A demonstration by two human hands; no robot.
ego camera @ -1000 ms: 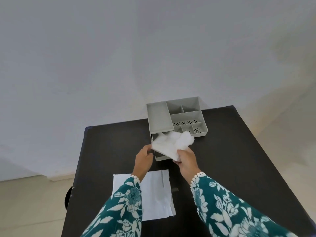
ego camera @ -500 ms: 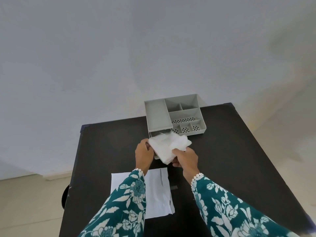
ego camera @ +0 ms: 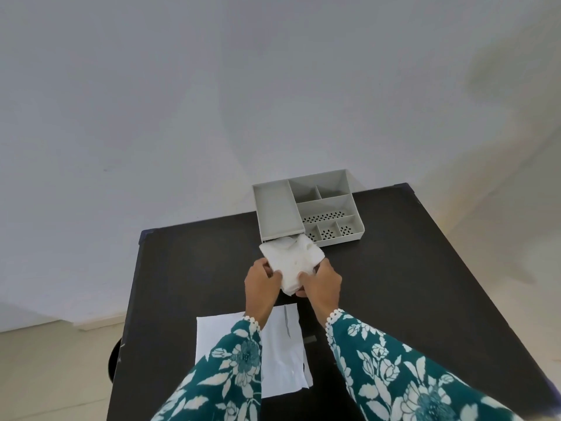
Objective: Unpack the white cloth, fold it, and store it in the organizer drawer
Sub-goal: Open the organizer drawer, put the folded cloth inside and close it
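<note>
A folded white cloth (ego camera: 293,260) lies over the pulled-out drawer at the front left of the grey organizer (ego camera: 277,211), hiding the drawer almost fully. My left hand (ego camera: 260,284) grips the cloth's left near edge. My right hand (ego camera: 321,284) grips its right near edge, fingers curled around the fabric. The cloth's far end reaches under the organizer's left compartment.
The organizer stands at the far edge of a black table (ego camera: 409,284), against a pale wall. A flat white wrapper (ego camera: 282,357) lies on the table under my forearms. The table's left edge (ego camera: 130,299) drops to a beige floor.
Both hands pressed the loosely held cloth down and flatter over the drawer. My right hand shifted from under the cloth's near corner to its right edge.
</note>
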